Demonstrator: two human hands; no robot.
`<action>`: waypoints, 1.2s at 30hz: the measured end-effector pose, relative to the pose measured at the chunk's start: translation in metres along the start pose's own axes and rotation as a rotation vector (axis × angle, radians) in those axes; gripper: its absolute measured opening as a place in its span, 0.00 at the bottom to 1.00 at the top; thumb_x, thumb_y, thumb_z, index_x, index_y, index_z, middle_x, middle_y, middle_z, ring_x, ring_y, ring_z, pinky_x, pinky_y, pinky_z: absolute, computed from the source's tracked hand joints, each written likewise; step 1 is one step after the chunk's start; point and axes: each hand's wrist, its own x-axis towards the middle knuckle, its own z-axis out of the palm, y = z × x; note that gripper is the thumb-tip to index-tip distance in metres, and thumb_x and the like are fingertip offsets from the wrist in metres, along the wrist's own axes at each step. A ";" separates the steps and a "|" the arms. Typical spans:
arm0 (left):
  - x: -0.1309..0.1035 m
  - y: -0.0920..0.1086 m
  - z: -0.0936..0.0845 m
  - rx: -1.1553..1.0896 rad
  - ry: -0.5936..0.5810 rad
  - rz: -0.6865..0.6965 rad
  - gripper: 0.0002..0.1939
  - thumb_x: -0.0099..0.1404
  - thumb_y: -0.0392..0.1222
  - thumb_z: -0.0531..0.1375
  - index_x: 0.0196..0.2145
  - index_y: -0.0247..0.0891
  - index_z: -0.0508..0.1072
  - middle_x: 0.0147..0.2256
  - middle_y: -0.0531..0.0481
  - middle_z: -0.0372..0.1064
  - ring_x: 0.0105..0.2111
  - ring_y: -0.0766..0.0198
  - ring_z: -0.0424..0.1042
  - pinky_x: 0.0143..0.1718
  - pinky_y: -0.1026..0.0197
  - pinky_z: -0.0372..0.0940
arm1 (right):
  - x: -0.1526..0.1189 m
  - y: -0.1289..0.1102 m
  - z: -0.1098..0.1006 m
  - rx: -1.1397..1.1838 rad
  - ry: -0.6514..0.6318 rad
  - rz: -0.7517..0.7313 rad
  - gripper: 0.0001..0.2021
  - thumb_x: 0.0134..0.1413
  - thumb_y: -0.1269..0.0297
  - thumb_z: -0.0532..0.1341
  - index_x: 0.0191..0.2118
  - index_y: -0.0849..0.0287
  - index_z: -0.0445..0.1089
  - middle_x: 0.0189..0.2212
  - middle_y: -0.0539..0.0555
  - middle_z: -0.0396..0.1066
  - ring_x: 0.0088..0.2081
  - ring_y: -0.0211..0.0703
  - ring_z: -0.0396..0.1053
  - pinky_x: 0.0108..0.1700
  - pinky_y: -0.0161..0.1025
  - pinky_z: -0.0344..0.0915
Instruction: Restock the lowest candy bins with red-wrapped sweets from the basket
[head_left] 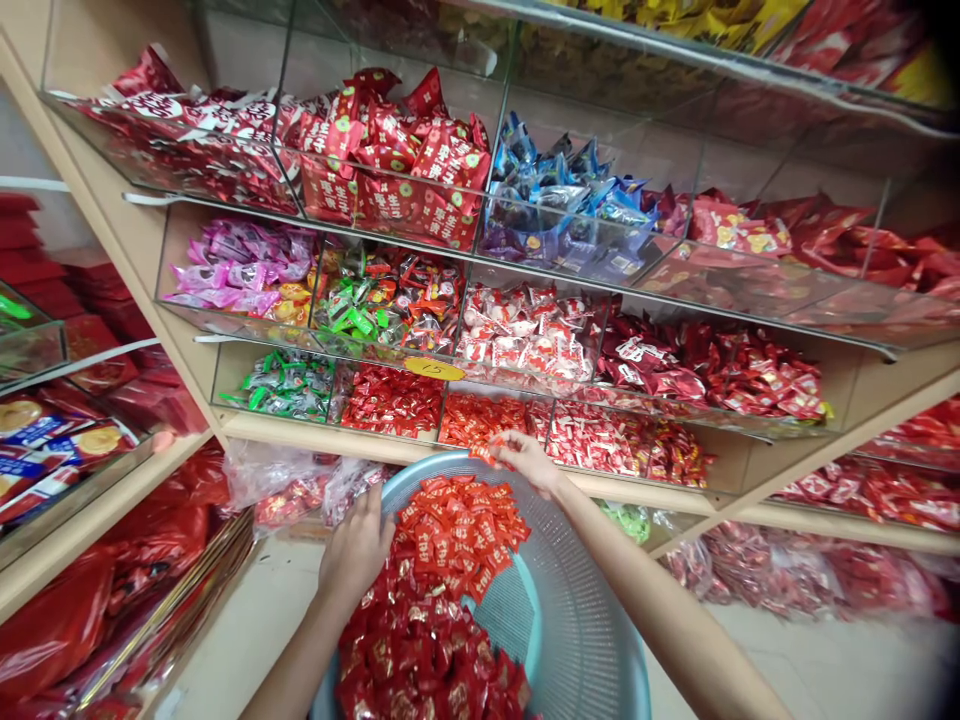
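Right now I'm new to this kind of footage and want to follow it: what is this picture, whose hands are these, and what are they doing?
There is no machine here. A person wears one camera on the head, facing forward and down, so you see their own bare arms.

The right hand pinches something orange-red in its fingers, probably one or more small packets. It is over the far rim of a blue-green basket. The left hand is at the basket's left rim; I can't tell whether it grips.

In the basket lie orange-red packets and darker red packets. Behind it, a wooden shelf unit has clear-fronted compartments of wrapped goods.
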 end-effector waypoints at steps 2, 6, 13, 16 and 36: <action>0.000 0.000 0.000 0.005 0.003 0.000 0.24 0.64 0.43 0.44 0.56 0.31 0.54 0.48 0.38 0.63 0.44 0.57 0.66 0.41 0.58 0.60 | -0.017 0.002 0.010 -0.022 -0.126 0.015 0.12 0.39 0.59 0.62 0.31 0.61 0.66 0.23 0.47 0.66 0.23 0.33 0.63 0.29 0.32 0.63; -0.001 0.001 0.000 0.000 -0.001 -0.008 0.24 0.64 0.43 0.44 0.56 0.33 0.54 0.49 0.39 0.62 0.45 0.57 0.66 0.41 0.58 0.60 | -0.032 0.014 0.031 -0.139 -0.245 0.028 0.11 0.41 0.60 0.61 0.31 0.60 0.66 0.23 0.46 0.66 0.24 0.33 0.63 0.28 0.32 0.61; -0.001 0.001 -0.001 -0.013 -0.007 -0.014 0.25 0.64 0.42 0.44 0.57 0.33 0.53 0.50 0.39 0.62 0.46 0.57 0.65 0.42 0.57 0.60 | -0.030 0.022 0.042 -0.689 -0.182 -0.212 0.06 0.47 0.67 0.56 0.33 0.59 0.67 0.29 0.50 0.69 0.32 0.38 0.65 0.37 0.34 0.59; -0.001 0.001 -0.001 -0.016 -0.011 -0.015 0.25 0.64 0.42 0.44 0.57 0.32 0.53 0.50 0.39 0.62 0.46 0.57 0.64 0.43 0.57 0.59 | -0.033 0.017 0.038 -0.835 -0.138 -0.247 0.09 0.50 0.66 0.55 0.38 0.58 0.66 0.35 0.52 0.70 0.37 0.41 0.65 0.40 0.35 0.59; 0.000 0.001 -0.001 0.005 -0.009 -0.007 0.25 0.64 0.43 0.43 0.57 0.31 0.53 0.51 0.38 0.61 0.45 0.56 0.65 0.42 0.57 0.60 | -0.058 0.018 -0.004 -1.086 -0.041 -0.382 0.13 0.57 0.64 0.50 0.46 0.58 0.64 0.37 0.57 0.68 0.41 0.44 0.63 0.44 0.40 0.58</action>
